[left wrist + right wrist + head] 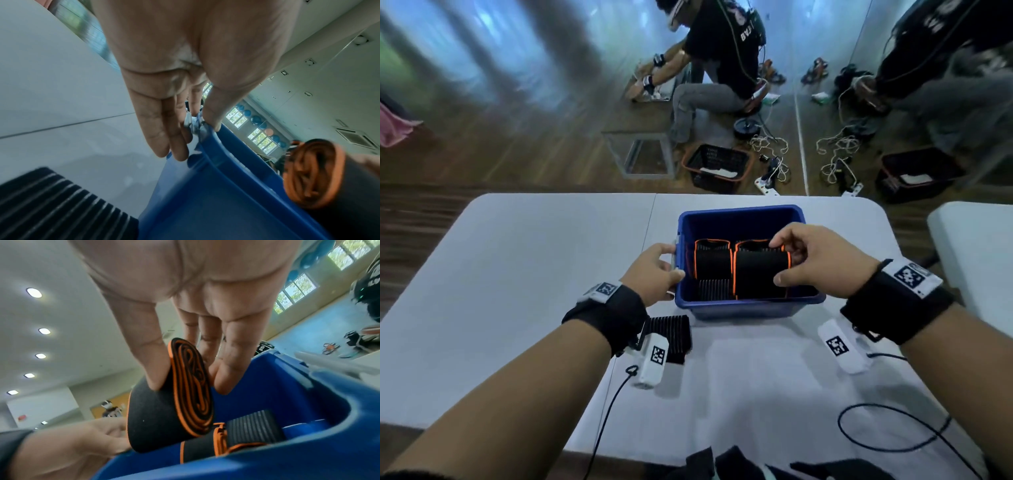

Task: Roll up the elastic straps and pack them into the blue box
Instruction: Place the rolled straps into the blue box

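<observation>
The blue box (750, 308) stands mid-table. My right hand (784, 258) grips a rolled black strap with orange edging (760, 274) between thumb and fingers, low inside the box's right half. The right wrist view shows this roll (164, 418) pinched by the hand (188, 386), above the box's inner wall (308, 451). A second rolled strap (712, 260) lies in the left half, with a ribbed black end (255, 426) beside it. My left hand (664, 270) holds the box's left rim; thumb on top, fingers under a metal handle (195, 126).
A loose ribbed black strap (671, 337) lies on the white table (517, 274) near my left wrist. Black cables (893, 428) trail at the near edge. Another white table (976, 246) stands on the right. Beyond, a seated person (715, 68) and floor baskets (717, 168).
</observation>
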A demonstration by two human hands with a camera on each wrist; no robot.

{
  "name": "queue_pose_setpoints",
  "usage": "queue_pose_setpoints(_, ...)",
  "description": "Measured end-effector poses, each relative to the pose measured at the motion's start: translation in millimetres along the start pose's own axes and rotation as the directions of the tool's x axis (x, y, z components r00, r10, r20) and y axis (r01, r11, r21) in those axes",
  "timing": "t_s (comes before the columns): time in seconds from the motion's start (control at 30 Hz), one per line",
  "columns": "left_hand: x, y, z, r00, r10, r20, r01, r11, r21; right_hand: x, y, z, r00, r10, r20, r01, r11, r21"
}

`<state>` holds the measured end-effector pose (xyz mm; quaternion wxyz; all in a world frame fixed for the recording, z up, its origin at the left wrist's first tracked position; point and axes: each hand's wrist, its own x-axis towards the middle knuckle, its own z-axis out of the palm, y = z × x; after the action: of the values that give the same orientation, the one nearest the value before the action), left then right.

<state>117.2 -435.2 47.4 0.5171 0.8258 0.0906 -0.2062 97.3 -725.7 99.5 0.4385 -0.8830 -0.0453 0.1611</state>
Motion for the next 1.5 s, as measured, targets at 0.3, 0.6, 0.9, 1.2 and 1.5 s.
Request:
queue_pose_setpoints(0.3,1.2,-6.1,-0.4,0.999,0.032,0.022,-0.032,0.999,-0.005,93.4,-3.5,9.8,0.954,0.297,0.034,-0.245,0.842,-0.481)
queue_pose_setpoints(0.6,6.3,-11.9,-4.4,0.998,0.063,0.017,-0.063,0.998,-0.009,148.3,28.3,15.9,0.902,0.431,0.037,-0.313,0.709,-0.632)
queue_pose_setpoints(0.9,9.6,-14.0,-7.7,0.995,0.09,0.032,-0.091,0.996,0.017,115.7,-24.7,5.2,0.925,0.378,0.044,-0.276,0.745,-0.607)
queue_pose_setpoints(1.2,15.4,-9.4,-11.4,0.992,0.117,0.056,-0.121,0.99,0.076,47.3,-5.6,-32.3,0.965,0.128,-0.227,-0.192,0.938,-0.288)
queue_pose_setpoints(1.5,26.3,-7.2,-4.8,0.988,0.132,0.077,-0.14,0.984,0.11,0.0,77.6,45.4,0.866,0.065,-0.496,-0.174,0.969,-0.176)
